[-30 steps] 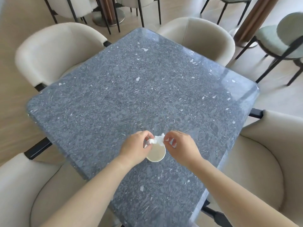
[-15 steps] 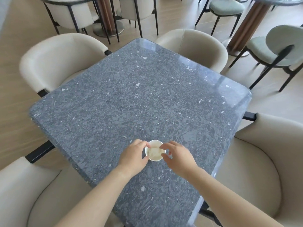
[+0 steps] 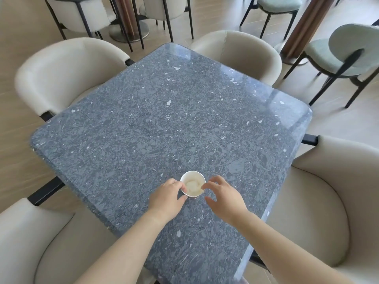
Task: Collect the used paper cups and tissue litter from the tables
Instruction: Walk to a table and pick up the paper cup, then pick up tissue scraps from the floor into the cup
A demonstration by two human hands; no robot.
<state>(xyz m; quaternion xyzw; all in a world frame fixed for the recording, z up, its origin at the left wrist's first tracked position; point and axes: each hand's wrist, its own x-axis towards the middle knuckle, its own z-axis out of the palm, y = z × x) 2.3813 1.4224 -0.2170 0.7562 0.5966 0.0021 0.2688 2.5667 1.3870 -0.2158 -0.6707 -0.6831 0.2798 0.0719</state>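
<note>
One cup [image 3: 194, 178] between both hands [image 3: 167, 198] [image 3: 224, 199]

Bright daylight, tabletop [image 3: 235, 83] glare, wide-angle warp.

Grey speckled stone table [image 3: 164, 119], glossy. Four cream armchairs [image 3: 67, 72] around it. Pale wood floor [image 3: 18, 160]. Green chairs [image 3: 352, 44] far right.

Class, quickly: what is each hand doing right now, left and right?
Left hand: holds the cup.
Right hand: open, fingers spread by the cup's rim, holding nothing.
</note>
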